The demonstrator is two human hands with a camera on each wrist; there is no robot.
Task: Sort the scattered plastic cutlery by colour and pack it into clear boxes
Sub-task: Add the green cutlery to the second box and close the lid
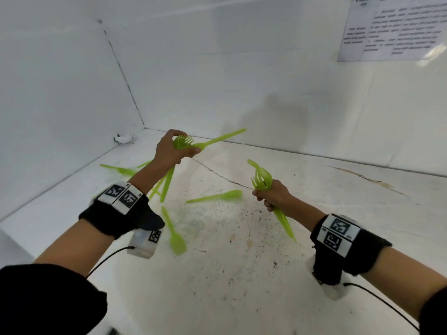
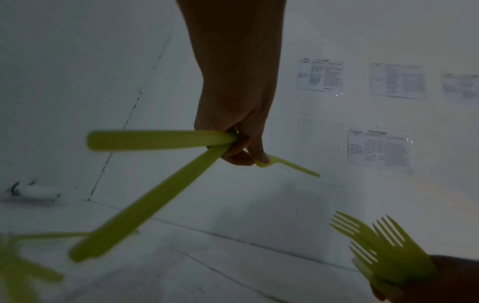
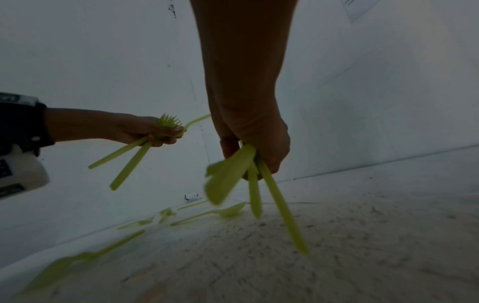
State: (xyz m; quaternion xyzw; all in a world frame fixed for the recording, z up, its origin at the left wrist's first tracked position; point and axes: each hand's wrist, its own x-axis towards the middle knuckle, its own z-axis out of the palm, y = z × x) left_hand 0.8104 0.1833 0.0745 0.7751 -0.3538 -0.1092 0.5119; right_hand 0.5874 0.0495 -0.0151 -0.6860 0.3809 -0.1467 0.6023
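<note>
My left hand (image 1: 177, 151) is raised over the back of the white table and grips a bunch of green forks (image 1: 183, 142), tines up, handles (image 2: 155, 140) hanging below the fist; one extra fork (image 1: 220, 139) sticks out to the right. My right hand (image 1: 271, 197) grips another bunch of green forks (image 1: 262, 177), their handles (image 3: 279, 205) pointing down toward me. Loose green spoons lie on the table: one (image 1: 217, 195) between my hands, one (image 1: 175, 235) near my left wrist. More green cutlery (image 1: 118, 169) lies at the far left. No clear box is in view.
The stained white table (image 1: 242, 274) is boxed in by white walls at the left and back. Printed sheets (image 1: 391, 27) hang on the right wall. A small white fitting (image 1: 124, 138) sits in the back left corner. Cables run from both wrist cameras.
</note>
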